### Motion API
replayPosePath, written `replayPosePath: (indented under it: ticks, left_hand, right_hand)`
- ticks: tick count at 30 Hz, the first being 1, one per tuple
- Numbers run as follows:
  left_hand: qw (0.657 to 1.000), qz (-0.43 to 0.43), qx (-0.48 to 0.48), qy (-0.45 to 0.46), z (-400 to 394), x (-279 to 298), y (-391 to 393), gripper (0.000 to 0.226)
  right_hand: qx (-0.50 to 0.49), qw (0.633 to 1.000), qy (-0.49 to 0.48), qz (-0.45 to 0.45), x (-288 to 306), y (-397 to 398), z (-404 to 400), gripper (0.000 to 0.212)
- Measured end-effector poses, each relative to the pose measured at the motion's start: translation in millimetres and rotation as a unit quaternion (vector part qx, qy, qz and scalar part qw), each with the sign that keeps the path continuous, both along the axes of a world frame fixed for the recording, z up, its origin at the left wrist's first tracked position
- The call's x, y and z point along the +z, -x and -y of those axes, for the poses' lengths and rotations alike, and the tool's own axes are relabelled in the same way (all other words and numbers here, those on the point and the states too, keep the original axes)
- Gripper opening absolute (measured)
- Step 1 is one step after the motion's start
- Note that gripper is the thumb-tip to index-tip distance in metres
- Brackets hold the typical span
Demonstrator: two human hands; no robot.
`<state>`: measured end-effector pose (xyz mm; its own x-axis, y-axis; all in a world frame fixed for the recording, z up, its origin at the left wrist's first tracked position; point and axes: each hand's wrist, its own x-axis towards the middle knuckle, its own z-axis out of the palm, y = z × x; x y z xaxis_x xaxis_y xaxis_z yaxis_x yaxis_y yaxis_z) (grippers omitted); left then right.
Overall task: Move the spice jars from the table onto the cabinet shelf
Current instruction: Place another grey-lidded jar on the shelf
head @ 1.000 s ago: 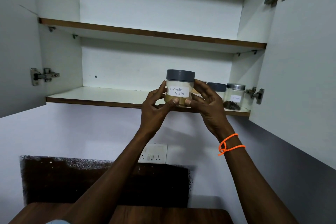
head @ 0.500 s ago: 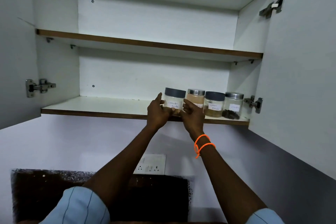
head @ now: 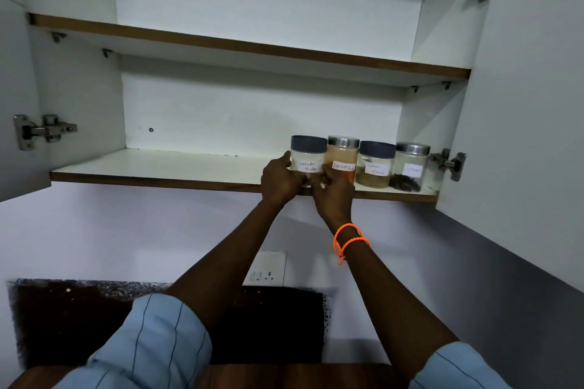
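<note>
1. Fingers of our left hand point(head: 279, 181) wrap the lower left side of the coriander jar point(head: 308, 157); fingers of our right hand point(head: 333, 191) curl against its lower right front, so both hands are closed on that one jar; whether its base bears fully on the lower shelf point(head: 151, 169) we cannot tell, since the hands hide it.
2. Position: the jar sits at the 9 o'clock end of a row of four on the lower shelf, upright, grey lid level, label facing us; just beside it at 3 o'clock is the red chilli jar point(head: 343, 156), apparently touching or nearly so; further toward 3 o'clock stand the garam masala jar point(head: 376, 164) and the cloves jar point(head: 412, 166), close to the cabinet's right wall.
3. Judgement on step: placement looks nearly complete; what remains is seating and release.
4. Method note: we should press the base flat before loosening; the row stands near the shelf's front edge point(head: 158, 181), so a small push toward 12 o'clock would give margin.
5. Release: open both hands outward together, left toward 9 o'clock, right downward toward 6 o'clock, not sideways; the right fingers lie close to the chilli jar and a sideways exit could nudge it.
6. Risk: dragging the wrists back across the shelf edge could tip the jar forward; withdraw low and clear.
7. Upper shelf point(head: 252, 47) shows nothing on it from this angle.
</note>
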<state>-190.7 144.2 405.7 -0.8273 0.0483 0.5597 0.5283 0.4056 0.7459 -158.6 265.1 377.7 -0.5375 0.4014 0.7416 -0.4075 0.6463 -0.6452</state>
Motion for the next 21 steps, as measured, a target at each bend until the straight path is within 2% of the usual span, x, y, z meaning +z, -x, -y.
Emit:
replayPosePath:
  ticks: [2,5,8,10,12,16,21]
  left_hand:
    - [1.0,0.018,0.01,-0.015,-1,-3,6,0.045]
    - [0.999,-0.01,0.022,-0.048,-5,-7,-8,0.035]
    - [0.986,-0.111,0.025,-0.122,-8,-27,-28,0.045]
    - [0.975,-0.188,0.029,-0.118,-9,-57,-35,0.049]
    - [0.972,-0.206,0.029,-0.111,-10,-95,-37,0.048]
    - [0.99,-0.107,0.027,-0.083,-2,-182,-45,0.04]
    - [0.995,0.08,0.025,0.055,28,-293,-66,0.028]
  right_hand:
    - [-0.007,1.0,-0.006,0.001,-3,2,-2,0.028]
    - [-0.002,0.999,-0.047,-0.028,-11,-2,-5,0.026]
    - [-0.034,0.987,-0.131,-0.091,-32,-10,-8,0.023]
    - [-0.065,0.977,-0.17,-0.116,-53,-14,-11,0.023]
    - [-0.081,0.975,-0.183,-0.099,-79,-16,-14,0.023]
    - [-0.067,0.982,-0.178,0.022,-147,-27,-19,0.028]
    - [-0.032,0.964,-0.162,0.208,-251,-52,-16,0.032]
